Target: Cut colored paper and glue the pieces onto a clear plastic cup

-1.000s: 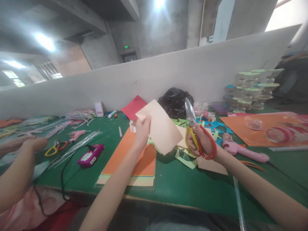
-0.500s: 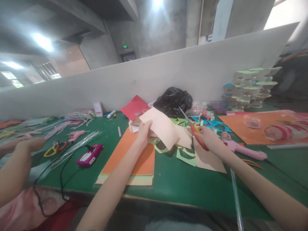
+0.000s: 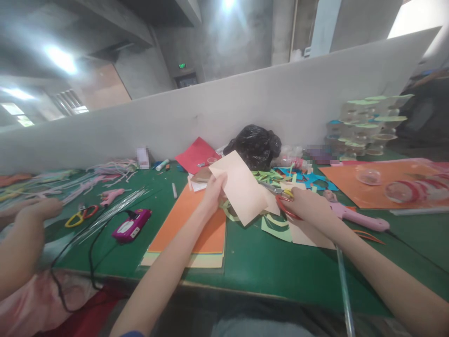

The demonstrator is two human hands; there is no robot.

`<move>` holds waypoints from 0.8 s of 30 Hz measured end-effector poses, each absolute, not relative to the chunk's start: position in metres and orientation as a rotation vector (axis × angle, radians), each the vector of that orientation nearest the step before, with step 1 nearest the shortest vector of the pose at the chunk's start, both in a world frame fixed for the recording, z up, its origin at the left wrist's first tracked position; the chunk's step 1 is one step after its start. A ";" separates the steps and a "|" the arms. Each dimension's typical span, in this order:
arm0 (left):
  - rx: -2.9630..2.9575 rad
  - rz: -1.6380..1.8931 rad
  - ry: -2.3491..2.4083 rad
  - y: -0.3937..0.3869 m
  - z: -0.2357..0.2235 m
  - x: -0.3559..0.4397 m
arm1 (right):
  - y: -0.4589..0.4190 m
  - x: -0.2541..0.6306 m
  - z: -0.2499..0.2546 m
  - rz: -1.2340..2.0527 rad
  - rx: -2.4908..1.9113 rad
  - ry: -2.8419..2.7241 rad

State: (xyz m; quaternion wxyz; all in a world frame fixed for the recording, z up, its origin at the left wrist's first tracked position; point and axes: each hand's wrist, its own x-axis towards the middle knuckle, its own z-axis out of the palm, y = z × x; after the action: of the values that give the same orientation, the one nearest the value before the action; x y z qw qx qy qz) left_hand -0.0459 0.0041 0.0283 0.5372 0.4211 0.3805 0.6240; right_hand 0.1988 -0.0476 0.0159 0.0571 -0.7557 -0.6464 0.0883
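My left hand [image 3: 214, 189] pinches a cream sheet of paper [image 3: 242, 185] at its left edge, holding it tilted above the table. In my right hand [image 3: 301, 201] is a pair of scissors [image 3: 288, 206] with red and yellow handles. The blades point left and reach the right edge of the sheet; whether they are apart is hard to tell. Under the hands lie green paper scraps [image 3: 277, 229] and another cream piece [image 3: 312, 234]. A stack of orange paper [image 3: 175, 229] rests beneath my left forearm.
Beyond my hands sits a black plastic bag [image 3: 253, 147]. A pink glue gun [image 3: 361, 219] lies to the right, near a clear rod [image 3: 344, 290]. Leftward are a purple box [image 3: 132, 226] with a cable, pliers [image 3: 81, 216] and another person's hand [image 3: 47, 207].
The scissors have swung from pointing up and away to pointing left at the sheet. The cream sheet has shifted slightly right and turned more upright.
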 end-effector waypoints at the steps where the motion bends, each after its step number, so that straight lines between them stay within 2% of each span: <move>1: 0.995 1.486 0.902 0.003 0.029 -0.046 | -0.048 0.199 0.016 0.278 -2.291 -1.971; 9: 1.017 1.464 0.813 -0.001 0.031 -0.045 | -0.052 0.203 0.011 0.164 -2.171 -2.162; 13: 1.039 1.429 0.814 -0.009 0.036 -0.038 | -0.058 0.206 0.015 0.047 -1.829 -2.181; 15: 1.065 1.393 0.792 -0.014 0.037 -0.033 | -0.060 0.202 0.018 0.184 -1.633 -2.036; 20: 1.154 1.313 0.843 -0.021 0.029 -0.024 | -0.067 0.181 0.022 0.785 -1.194 -1.752; 24: 1.247 1.232 0.923 -0.021 0.013 -0.019 | -0.074 0.170 0.021 0.988 -1.202 -1.631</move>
State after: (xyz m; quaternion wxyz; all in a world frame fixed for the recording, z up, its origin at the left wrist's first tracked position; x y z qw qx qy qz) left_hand -0.0185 -0.0211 0.0133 0.5481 0.5264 0.3897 0.5201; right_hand 0.1698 -0.0736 0.0210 0.4290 -0.4817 -0.6536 0.3959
